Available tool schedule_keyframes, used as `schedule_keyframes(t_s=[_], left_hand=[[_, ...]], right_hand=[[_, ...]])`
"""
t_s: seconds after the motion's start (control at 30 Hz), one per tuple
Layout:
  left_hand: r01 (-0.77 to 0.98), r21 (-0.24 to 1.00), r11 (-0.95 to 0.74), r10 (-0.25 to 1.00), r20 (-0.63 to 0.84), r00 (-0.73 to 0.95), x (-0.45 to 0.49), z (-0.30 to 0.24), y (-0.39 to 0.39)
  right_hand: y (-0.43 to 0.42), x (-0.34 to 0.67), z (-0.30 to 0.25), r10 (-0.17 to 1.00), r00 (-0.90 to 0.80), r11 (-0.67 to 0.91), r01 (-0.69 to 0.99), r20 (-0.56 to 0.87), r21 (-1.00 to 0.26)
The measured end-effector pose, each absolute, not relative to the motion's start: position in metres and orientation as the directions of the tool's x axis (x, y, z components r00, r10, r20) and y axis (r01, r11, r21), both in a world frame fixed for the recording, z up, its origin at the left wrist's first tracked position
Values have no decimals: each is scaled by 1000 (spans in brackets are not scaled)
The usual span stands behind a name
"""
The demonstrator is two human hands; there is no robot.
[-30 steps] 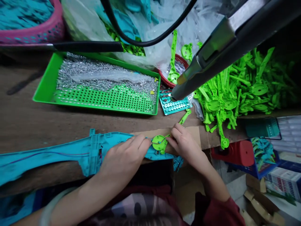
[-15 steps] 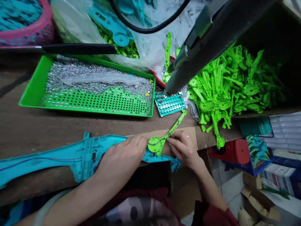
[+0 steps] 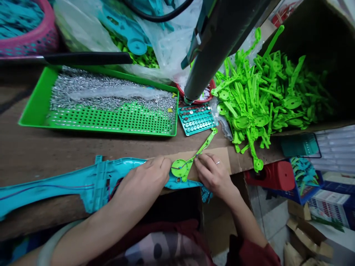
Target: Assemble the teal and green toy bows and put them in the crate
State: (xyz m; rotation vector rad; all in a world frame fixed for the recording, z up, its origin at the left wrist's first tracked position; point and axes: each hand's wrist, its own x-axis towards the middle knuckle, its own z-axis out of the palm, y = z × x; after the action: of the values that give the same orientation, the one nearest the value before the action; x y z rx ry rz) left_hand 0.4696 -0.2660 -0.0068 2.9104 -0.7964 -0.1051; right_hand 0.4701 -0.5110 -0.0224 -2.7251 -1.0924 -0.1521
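A lime-green plastic part with a round disc and a slim arm lies over the front end of a long turquoise plastic shell. A thin dark wire crosses the disc toward the arm. My left hand is closed at the disc's left edge, its fingertips at the wire's end and partly hidden. At the base of the slim arm, my right hand pinches the wire between thumb and fingers. A reddish wire runs along the shell's left part and passes under my left forearm.
A green perforated tray of small metal screws stands behind the shell. Beside it lies a teal tray of small round discs. Lime-green parts spill from a box at right. A dark metal post slants over the table.
The view has shifted slightly. My right hand has closed in a little on the green part, its fingers bent more over the wire. My left hand stays by the disc.
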Motion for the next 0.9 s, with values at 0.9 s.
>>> schedule_keyframes(t_s=[0.9], left_hand=[[-468,737,-487,-820,-201,536,532,14,-216]], right_hand=[[-442,465,1,761,642,-626,763,87,-162]])
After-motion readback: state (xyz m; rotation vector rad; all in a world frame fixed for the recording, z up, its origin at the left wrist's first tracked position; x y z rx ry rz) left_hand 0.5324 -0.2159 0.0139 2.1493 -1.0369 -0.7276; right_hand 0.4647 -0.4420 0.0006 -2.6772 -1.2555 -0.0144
